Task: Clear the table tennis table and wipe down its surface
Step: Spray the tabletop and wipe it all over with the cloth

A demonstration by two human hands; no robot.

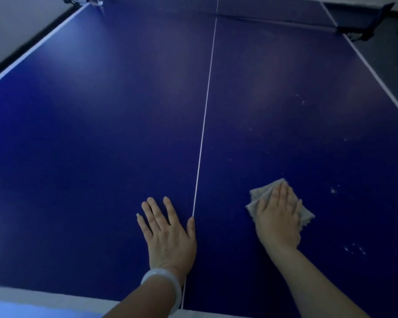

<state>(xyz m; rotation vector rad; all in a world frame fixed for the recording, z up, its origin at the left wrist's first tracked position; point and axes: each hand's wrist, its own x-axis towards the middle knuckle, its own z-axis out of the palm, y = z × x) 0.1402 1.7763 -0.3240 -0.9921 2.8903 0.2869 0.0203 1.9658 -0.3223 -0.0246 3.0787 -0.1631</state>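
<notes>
Two flat hands: our left hand [168,235] spreads on the table [101,134] as a brace, while our right hand [277,216] presses the cloth [259,195] beneath it, apparently for wiping.

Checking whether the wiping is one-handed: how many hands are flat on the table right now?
2. The left hand rests bare on the blue table tennis table beside the white centre line; the right hand presses the folded grey cloth.

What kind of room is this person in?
Probably an indoor games or recreation room. A blue table tennis table with a white centre line fills the view, a net crosses its far end, and plain walls and floor show beyond the edges.
</notes>
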